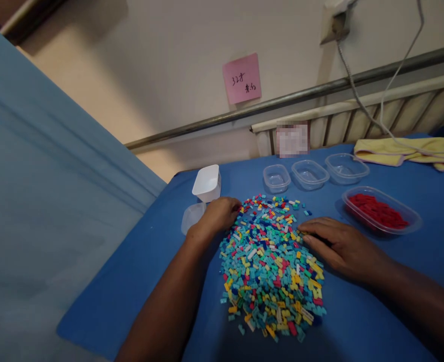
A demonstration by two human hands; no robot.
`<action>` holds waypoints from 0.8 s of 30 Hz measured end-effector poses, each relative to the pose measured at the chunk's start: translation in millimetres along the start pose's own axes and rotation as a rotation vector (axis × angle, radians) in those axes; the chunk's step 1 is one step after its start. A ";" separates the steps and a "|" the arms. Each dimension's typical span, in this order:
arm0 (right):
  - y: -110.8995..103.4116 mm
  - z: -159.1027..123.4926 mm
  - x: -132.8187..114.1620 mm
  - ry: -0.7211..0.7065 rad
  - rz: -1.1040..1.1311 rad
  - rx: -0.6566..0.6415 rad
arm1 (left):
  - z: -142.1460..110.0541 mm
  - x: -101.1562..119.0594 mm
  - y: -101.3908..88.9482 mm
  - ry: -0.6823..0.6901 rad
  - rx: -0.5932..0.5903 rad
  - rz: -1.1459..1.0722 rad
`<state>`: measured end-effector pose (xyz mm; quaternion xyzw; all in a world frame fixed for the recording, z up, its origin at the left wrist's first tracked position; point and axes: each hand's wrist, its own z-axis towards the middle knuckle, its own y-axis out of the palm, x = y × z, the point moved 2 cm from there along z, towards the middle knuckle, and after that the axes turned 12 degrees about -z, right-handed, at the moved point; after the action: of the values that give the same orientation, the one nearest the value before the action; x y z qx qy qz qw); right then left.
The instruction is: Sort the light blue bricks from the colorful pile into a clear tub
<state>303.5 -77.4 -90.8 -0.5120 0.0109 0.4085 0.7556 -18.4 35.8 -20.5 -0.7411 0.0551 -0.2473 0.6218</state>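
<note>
From where I stand, the heap of small toy bricks lies loose on the blue table, between the two hands. The left hand curls at its far left edge; I cannot tell whether it grips anything. The right hand has thumb and forefinger close together at the right edge, perhaps on a brick, though I can't be sure. A careless sweep could scatter bricks, and the left forearm could knock the cloudy tub beside it.
</note>
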 end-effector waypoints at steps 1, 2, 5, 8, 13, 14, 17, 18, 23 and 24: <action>0.2 -0.1 0.4 0.001 0.002 0.002 | -0.9 -2.3 0.3 -0.010 0.005 0.001; 0.5 -0.2 0.7 -0.002 0.001 0.004 | -1.9 -4.6 0.7 -0.021 0.007 0.009; 0.7 -0.8 1.6 -0.018 -0.010 0.006 | -4.2 -9.9 2.0 -0.040 0.025 0.021; 0.4 -1.1 2.2 -0.031 -0.020 -0.008 | -4.3 -11.7 1.6 -0.018 0.051 0.000; 0.7 -1.1 3.4 -0.040 -0.036 -0.012 | 5.0 -12.0 -5.1 -0.102 0.155 -0.007; 0.9 -1.2 3.6 -0.040 -0.036 -0.013 | 8.0 -11.0 -4.9 -0.106 0.150 -0.004; 1.2 -1.3 3.8 -0.040 -0.029 -0.014 | 15.3 -6.8 -0.2 -0.078 0.096 -0.002; 1.2 -1.2 3.7 -0.042 -0.026 -0.015 | 16.5 -5.6 1.5 -0.066 0.079 -0.001; 1.3 -0.7 3.5 -0.042 -0.029 -0.015 | 12.6 -1.6 -0.5 -0.043 0.071 0.012; 1.4 -0.6 3.7 -0.039 -0.033 -0.014 | 11.3 0.4 -2.4 -0.018 0.073 0.010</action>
<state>305.3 -75.4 -93.8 -0.5092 -0.0152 0.4062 0.7586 -13.7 46.2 -19.3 -0.7199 0.0440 -0.2395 0.6500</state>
